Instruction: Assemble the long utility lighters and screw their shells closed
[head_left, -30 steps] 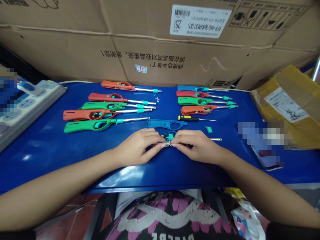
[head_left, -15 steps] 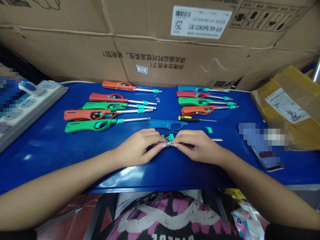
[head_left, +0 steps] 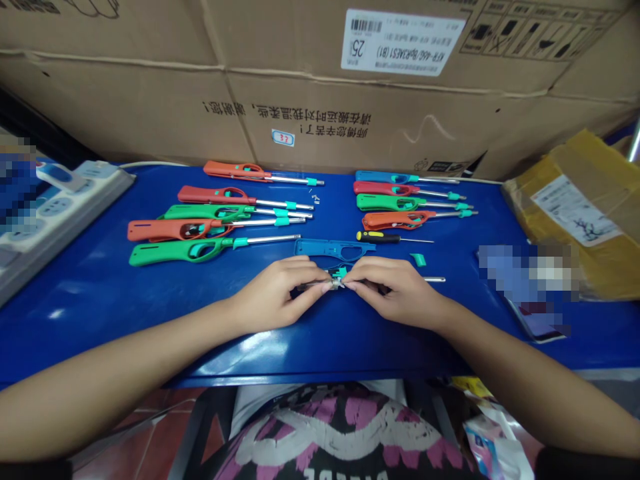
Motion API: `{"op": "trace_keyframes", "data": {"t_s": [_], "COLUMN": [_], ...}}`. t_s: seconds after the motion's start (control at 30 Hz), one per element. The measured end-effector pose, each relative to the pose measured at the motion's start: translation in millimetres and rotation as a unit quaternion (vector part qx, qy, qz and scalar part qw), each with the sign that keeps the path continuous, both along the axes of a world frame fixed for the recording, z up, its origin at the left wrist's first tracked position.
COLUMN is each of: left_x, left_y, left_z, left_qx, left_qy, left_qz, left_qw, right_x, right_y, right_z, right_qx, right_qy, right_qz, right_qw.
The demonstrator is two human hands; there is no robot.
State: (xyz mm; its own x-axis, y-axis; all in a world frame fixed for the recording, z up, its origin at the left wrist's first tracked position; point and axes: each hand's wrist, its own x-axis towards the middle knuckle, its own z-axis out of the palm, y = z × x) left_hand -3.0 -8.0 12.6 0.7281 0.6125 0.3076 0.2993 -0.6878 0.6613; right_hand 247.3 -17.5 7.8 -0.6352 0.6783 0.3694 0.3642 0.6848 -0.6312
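Observation:
My left hand (head_left: 280, 293) pinches a small translucent, pale lighter part (head_left: 336, 283) between thumb and fingers. Meeting it from the other side, my right hand (head_left: 397, 290) has thumb and forefinger closed at the part's whitish end. Most of the part is hidden by the fingers. Just behind the hands lie an opened blue lighter casing half (head_left: 320, 247) and a teal plastic piece (head_left: 342, 272), probably a trigger. A metal tube (head_left: 436, 279) pokes out beyond my right hand, and a small teal sleeve (head_left: 418, 260) sits behind it.
Several gas lighters, among them a green one (head_left: 165, 252), lie at left; more, including an orange one (head_left: 395, 220), lie at right above a screwdriver (head_left: 379, 237). Around them are a power strip (head_left: 60, 203), a phone (head_left: 543, 327), a taped parcel (head_left: 600, 253) and a large carton (head_left: 280, 87).
Both hands stay nearly in place, fingertips still together. The pale part between them has shifted very slightly. The lighters and tools have not moved.

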Motion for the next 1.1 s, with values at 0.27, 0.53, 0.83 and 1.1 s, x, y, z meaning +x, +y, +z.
{"op": "trace_keyframes", "data": {"t_s": [0.27,0.53,0.83,1.1], "left_x": [0.6,0.5,-0.8,-0.4], "left_y": [-1.6,-0.8,1.0,1.0], "left_z": [-1.6,-2.5,0.8,0.6], "left_qx": [-0.013,-0.001,0.013,0.003], "left_qy": [-0.002,-0.005,0.003,-0.002], "left_qz": [0.008,0.004,-0.004,-0.006], "left_qw": [1.000,1.000,1.000,1.000], "right_x": [-1.0,-0.7,-2.1,-0.3], "right_y": [-0.2,-0.7,-2.9,-2.0], "right_z": [-0.9,-0.5,4.4,4.1], "right_qx": [-0.005,-0.007,-0.009,-0.005], "right_qy": [0.000,-0.001,-0.008,-0.017], "right_qz": [0.002,-0.013,-0.035,-0.022], "right_qw": [1.000,1.000,0.999,1.000]}}
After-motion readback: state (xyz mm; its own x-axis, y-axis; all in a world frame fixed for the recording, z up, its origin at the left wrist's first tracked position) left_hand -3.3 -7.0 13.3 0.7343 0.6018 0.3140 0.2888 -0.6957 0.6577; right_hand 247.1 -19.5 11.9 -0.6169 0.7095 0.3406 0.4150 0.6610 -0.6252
